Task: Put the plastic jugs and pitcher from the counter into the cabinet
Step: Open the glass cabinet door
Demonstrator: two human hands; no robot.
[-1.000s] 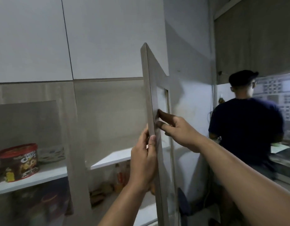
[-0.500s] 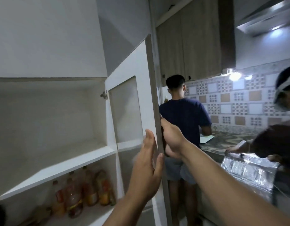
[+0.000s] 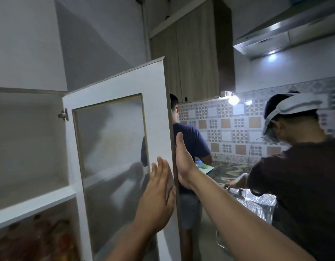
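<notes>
The white cabinet door (image 3: pixel 155 110) with a frosted glass pane stands swung wide open. My left hand (image 3: pixel 157 193) lies flat with fingers apart against the door's inner face near its free edge. My right hand (image 3: pixel 183 162) is behind that edge, thumb up, its fingers hidden by the door. The cabinet (image 3: pixel 31 202) shows a bare white upper shelf, with blurred bottles (image 3: pixel 36 240) on the level below. No plastic jug or pitcher is visible.
A person in a dark blue shirt (image 3: pixel 191 146) stands just behind the door at the counter (image 3: pixel 232 170). Another person in a brown shirt with a white headset (image 3: pixel 302 178) leans over foil trays (image 3: pixel 257 204) at the right. Wooden wall cabinets (image 3: pixel 193 59) hang above.
The door has swung further open to the right, both hands moving with its edge. The view has turned right and a second person now fills the right side.
</notes>
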